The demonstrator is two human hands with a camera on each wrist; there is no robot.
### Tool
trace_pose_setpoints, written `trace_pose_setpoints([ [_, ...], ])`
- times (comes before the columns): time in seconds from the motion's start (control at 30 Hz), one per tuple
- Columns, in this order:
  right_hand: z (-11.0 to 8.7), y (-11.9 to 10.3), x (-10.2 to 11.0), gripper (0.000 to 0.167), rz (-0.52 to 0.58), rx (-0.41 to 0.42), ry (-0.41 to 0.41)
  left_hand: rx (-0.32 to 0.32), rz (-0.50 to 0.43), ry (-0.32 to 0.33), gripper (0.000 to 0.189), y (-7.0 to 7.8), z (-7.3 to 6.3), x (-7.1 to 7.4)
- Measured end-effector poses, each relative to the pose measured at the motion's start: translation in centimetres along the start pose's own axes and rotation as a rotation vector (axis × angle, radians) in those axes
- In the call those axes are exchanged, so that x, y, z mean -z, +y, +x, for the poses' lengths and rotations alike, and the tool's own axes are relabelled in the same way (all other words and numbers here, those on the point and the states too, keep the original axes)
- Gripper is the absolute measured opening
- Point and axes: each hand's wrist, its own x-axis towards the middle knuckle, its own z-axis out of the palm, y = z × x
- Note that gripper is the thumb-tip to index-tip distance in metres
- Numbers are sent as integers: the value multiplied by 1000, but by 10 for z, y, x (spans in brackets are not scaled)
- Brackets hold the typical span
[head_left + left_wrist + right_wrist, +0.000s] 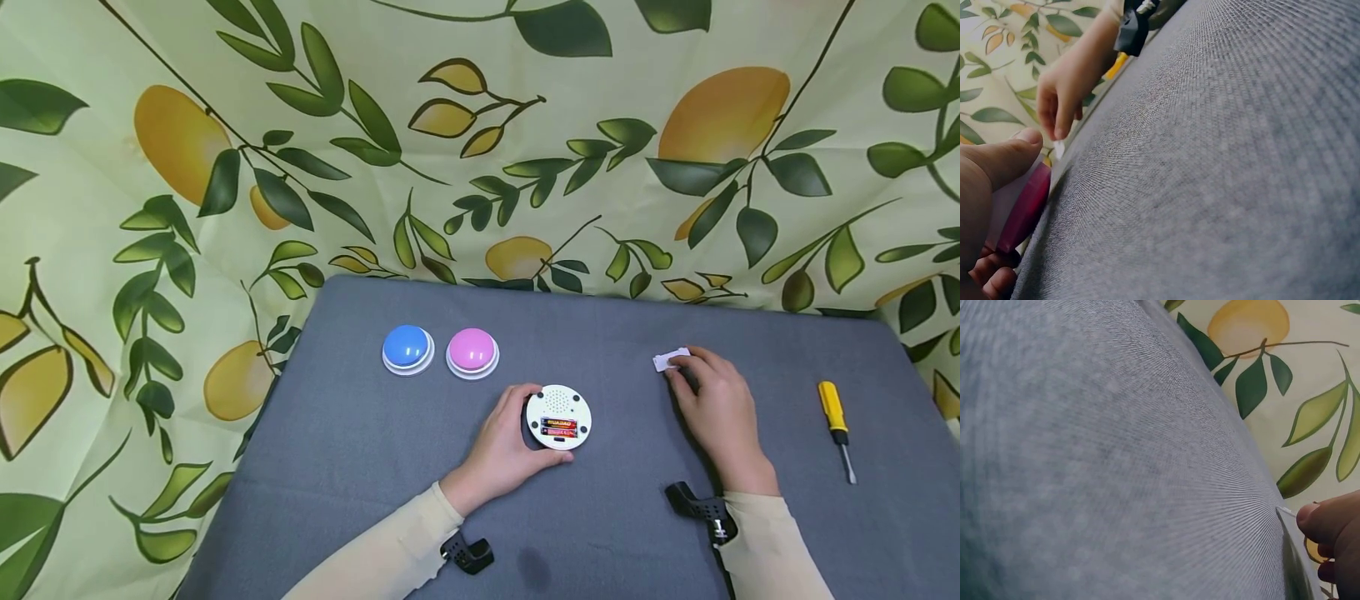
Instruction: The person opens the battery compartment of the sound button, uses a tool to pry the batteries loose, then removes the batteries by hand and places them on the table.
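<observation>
A round white button unit (558,417) lies upside down on the grey table (360,450), its battery bay open with a red-labelled battery showing. My left hand (516,437) grips its left rim, thumb at the near edge; the left wrist view shows the thumb (1013,156) over the unit's dark red dome (1022,212). My right hand (703,390) is curled at the right, its fingertips pinching a small white cover piece (670,360) that lies on the cloth. The right wrist view shows one fingertip (1325,522) at the cover's edge (1286,511).
A blue dome button (408,348) and a pink one (472,352) stand side by side behind the left hand. A yellow-handled screwdriver (836,427) lies near the table's right edge. A leaf-and-lemon cloth (480,150) drapes the back and both sides.
</observation>
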Motion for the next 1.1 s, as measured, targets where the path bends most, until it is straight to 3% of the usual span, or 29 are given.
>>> trace_pose_setpoints([
  [0.4, -3, 4, -3, 16, -39, -32, -58, 19, 5, -6, 94, -1, -1, 0],
  [1.1, -2, 4, -3, 13, -47, -51, -79, 20, 3, -8, 94, 0, 0, 0],
])
